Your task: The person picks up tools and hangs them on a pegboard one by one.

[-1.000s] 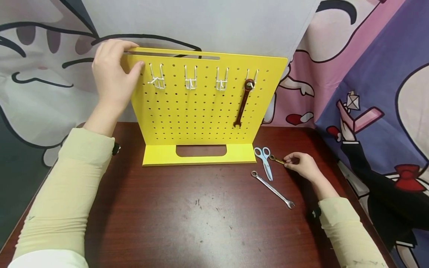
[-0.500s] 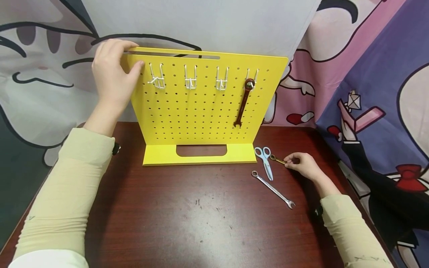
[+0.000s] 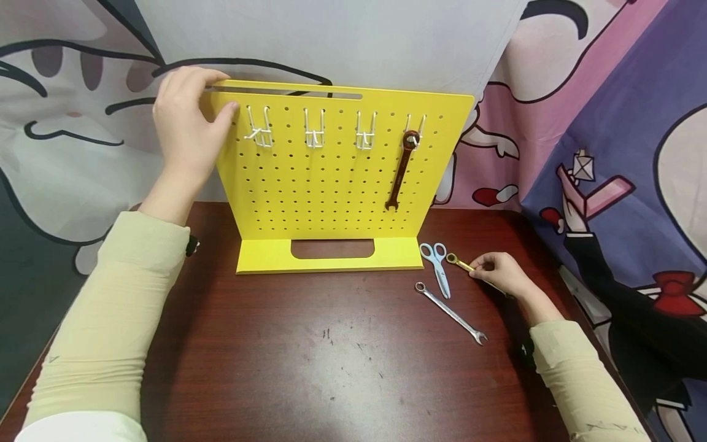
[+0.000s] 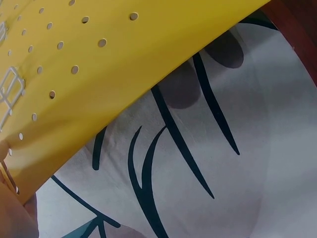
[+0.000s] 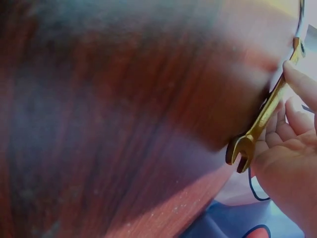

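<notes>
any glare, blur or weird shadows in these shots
Head view: mostly sharp, a soft sheen on the table, dark shadow beside the right sleeve; right wrist view: table blurred and hazy, gold wrench clearer; left wrist view: shading darkens part of the yellow pegboard.

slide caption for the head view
Left hand gripping a yellow perforated pegboard by its corner, right hand pinching a gold metal wrench near pale blue scissors and a silver wrench.

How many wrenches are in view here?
3: a dark red wrench hanging on the rightmost hook of the yellow pegboard, a silver wrench lying on the table, and a gold wrench pinched in the right hand.
</notes>
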{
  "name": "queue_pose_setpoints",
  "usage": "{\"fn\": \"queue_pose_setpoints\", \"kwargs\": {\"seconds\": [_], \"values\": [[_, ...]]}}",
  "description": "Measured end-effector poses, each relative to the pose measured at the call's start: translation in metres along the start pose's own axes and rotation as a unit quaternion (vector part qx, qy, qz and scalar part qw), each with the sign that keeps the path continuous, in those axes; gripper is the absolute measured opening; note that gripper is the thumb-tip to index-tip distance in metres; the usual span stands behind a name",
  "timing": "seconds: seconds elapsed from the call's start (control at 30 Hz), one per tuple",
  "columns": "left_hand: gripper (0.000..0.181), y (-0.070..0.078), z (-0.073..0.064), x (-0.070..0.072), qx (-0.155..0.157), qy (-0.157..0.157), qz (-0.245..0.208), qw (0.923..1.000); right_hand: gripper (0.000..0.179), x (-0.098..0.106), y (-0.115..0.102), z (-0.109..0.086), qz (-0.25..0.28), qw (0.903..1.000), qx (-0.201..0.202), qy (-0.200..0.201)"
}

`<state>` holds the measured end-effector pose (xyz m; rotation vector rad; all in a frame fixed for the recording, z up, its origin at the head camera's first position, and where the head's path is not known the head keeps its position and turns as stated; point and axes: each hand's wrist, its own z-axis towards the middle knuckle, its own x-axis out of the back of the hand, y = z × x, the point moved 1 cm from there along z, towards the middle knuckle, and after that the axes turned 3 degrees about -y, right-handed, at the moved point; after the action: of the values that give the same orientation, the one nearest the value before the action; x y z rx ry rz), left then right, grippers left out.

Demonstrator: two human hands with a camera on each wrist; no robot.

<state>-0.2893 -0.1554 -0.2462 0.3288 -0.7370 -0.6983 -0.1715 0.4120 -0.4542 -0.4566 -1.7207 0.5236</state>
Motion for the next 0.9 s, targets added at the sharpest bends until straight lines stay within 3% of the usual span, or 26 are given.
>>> {"fn": "queue_pose_setpoints", "kwargs": {"seconds": [0.43, 0.7, 0.9], "values": [[0.031, 0.004, 0.007, 0.01, -0.034, -0.043, 0.031, 0.998, 0.015, 0.001, 0.001, -0.007, -0.007, 1.0, -0.001, -0.004], [0.032, 0.008, 0.011, 0.012, -0.014, -0.063, 0.039, 0.9972, 0.017, 0.002, 0.001, -0.008, 0.007, 0.9999, 0.008, -0.004], [0.028, 0.009, 0.015, 0.013, -0.009, -0.066, 0.02, 0.9976, 0.018, 0.004, -0.007, -0.011, 0.039, 0.9992, 0.006, 0.009]]}}
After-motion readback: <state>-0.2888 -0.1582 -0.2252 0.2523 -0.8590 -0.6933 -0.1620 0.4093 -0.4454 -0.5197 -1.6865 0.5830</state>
